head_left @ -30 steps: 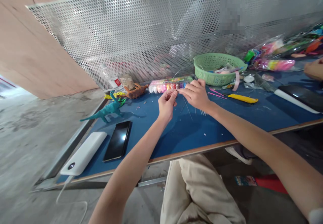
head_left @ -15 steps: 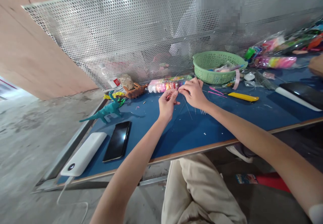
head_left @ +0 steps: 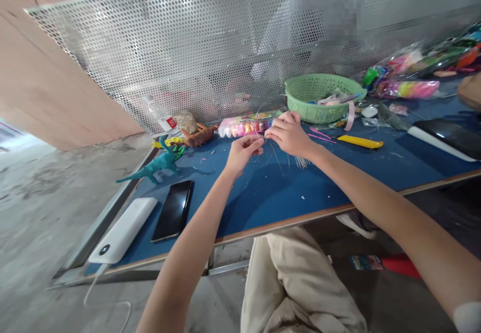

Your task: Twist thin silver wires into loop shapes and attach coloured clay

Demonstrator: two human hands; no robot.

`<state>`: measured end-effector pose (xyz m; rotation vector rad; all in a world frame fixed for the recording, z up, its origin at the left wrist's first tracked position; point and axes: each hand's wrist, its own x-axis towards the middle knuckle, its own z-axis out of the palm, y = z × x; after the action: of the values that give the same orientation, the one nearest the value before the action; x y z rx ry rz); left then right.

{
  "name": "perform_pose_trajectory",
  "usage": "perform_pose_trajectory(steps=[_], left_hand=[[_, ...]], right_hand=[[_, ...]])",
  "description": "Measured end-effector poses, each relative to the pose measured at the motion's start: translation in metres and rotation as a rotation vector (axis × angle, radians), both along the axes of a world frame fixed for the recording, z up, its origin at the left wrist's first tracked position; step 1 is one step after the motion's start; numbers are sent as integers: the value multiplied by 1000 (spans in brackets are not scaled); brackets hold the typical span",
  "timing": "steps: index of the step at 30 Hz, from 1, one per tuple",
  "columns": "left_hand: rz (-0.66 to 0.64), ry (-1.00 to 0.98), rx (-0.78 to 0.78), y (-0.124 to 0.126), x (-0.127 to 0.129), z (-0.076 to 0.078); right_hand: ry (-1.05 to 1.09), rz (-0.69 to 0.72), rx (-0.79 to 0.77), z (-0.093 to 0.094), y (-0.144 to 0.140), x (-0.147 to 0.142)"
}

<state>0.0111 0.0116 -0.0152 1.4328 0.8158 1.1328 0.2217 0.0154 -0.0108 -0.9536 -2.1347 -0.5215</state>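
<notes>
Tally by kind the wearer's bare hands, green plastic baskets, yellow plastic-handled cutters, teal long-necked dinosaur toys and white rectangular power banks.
Left hand and right hand: 2
Green basket: 1
Yellow cutter: 1
Teal dinosaur toy: 1
White power bank: 1
Total: 6

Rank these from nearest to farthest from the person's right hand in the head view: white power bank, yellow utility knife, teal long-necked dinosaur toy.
1. Yellow utility knife: just right of the right hand.
2. Teal long-necked dinosaur toy: to the left, near the table's left edge.
3. White power bank: farther left, at the table's near-left corner.
</notes>
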Motion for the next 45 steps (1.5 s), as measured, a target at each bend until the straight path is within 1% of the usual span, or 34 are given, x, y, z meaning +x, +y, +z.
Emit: perform_pose_trajectory(steps=[3,7,12,16,21,24,27,31,36,39,42,45], left_hand=[[-52,-39,-72,0,-3,2],[-72,-79,-134,-2,-3,4],[-92,-126,-197,-5,-2,6],[-104,-124,-200,-10,-1,8],[-114,-135,-205,-16,2,10],[-94,-110,-174,-17,2,11],[-79,-71,-107,-14,1,11],[-53,-22,38,-10,2,9],[19,-25,208,-9,6,8],[8,-5,235,-11,4,13],[-11,10,219,-13,2,18],[-19,12,232,-14,0,20]], right_hand=[[-78,41,47,1,1,4],[-125,85,81,6,-1,8],[-120,138,15,11,-6,13],[-97,188,-59,12,-8,11],[-58,211,-44,8,-8,11],[-10,222,-21,4,-6,11],[21,230,-11,2,-6,10],[81,206,-38,2,-8,6],[194,239,-33,2,-9,2],[227,245,-50,3,-8,1],[208,228,-100,6,-8,2],[198,216,-116,7,-9,4]])
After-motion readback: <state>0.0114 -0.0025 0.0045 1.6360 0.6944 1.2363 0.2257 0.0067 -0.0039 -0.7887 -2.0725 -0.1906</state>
